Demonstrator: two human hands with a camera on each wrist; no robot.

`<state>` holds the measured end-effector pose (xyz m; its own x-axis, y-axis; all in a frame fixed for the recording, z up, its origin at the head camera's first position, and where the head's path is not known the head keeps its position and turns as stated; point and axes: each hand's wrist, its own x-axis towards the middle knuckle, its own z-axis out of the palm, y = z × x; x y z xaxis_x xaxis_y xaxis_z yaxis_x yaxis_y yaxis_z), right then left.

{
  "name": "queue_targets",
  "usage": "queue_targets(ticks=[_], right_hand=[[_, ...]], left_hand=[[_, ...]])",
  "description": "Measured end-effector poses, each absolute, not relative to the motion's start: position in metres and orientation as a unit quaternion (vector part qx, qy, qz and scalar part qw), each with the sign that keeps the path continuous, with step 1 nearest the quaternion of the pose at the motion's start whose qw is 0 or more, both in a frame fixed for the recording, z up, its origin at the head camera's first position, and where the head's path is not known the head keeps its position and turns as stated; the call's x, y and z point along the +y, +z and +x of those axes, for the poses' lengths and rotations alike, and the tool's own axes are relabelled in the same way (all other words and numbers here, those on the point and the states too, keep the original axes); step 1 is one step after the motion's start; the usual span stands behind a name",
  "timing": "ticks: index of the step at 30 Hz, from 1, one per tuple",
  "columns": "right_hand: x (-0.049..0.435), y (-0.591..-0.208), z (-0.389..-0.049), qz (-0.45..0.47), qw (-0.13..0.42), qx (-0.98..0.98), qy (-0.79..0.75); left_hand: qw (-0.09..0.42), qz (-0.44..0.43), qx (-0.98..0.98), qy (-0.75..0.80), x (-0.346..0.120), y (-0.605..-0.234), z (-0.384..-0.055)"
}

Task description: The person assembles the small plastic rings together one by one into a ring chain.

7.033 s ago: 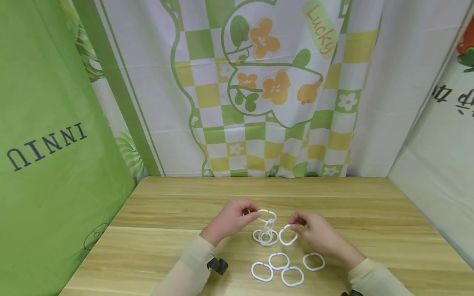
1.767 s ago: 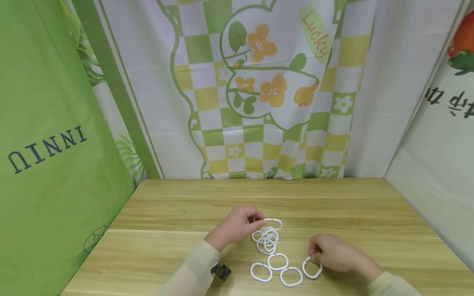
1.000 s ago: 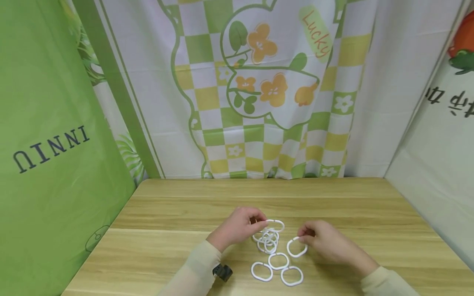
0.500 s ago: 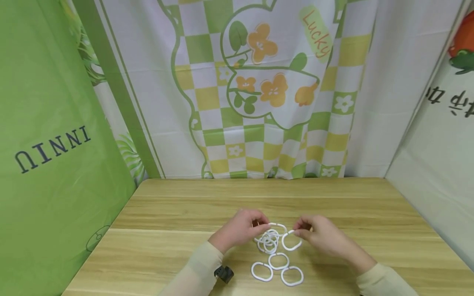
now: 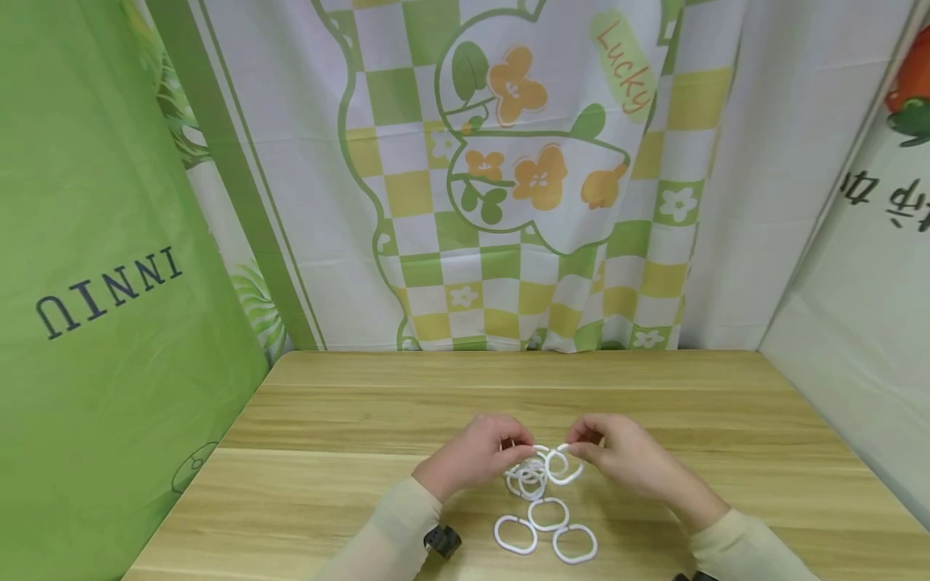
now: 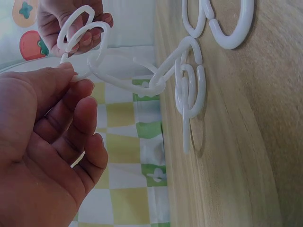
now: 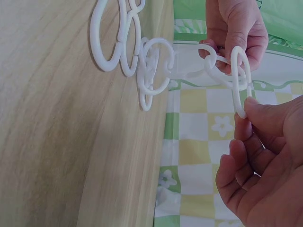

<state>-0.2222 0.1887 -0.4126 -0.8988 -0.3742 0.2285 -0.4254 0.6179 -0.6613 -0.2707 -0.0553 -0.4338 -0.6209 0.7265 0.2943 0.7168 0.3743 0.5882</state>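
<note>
My left hand pinches the end link of a chain of white C-shaped plastic links between thumb and index finger. The chain hangs down from it, and its lower links lie heaped on the table. Facing it, my right hand pinches a single white oval link by thumb and fingertips. That link overlaps the left hand's end link in all views; whether the two are hooked together I cannot tell. Each link has a small gap in its side.
Three loose white links lie on the wooden table in front of the hands: a left one, an upper one and a right one. A patterned curtain hangs behind the table.
My right hand took the loose link from the far right of the table, lifted it and brought it left against the end link. The left hand shifted slightly right, still holding the chain.
</note>
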Motion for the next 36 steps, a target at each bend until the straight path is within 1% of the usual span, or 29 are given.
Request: queue_targets(ticks=[8, 17, 24, 36], right_hand=[[0.184, -0.414, -0.223, 0.24, 0.03, -0.892, 0.382], [0.181, -0.417, -0.224, 0.243, 0.024, -0.893, 0.378], [0.179, -0.415, -0.222, 0.224, 0.03, -0.896, 0.382], [0.175, -0.414, -0.226, 0.185, 0.057, -0.902, 0.387]], left_hand=[[-0.01, 0.453, 0.825, 0.339, -0.055, -0.432, -0.269], [-0.002, 0.447, 0.823, 0.351, -0.055, -0.431, -0.268], [0.006, 0.438, 0.823, 0.361, -0.056, -0.431, -0.268], [0.011, 0.439, 0.816, 0.375, -0.057, -0.43, -0.269]])
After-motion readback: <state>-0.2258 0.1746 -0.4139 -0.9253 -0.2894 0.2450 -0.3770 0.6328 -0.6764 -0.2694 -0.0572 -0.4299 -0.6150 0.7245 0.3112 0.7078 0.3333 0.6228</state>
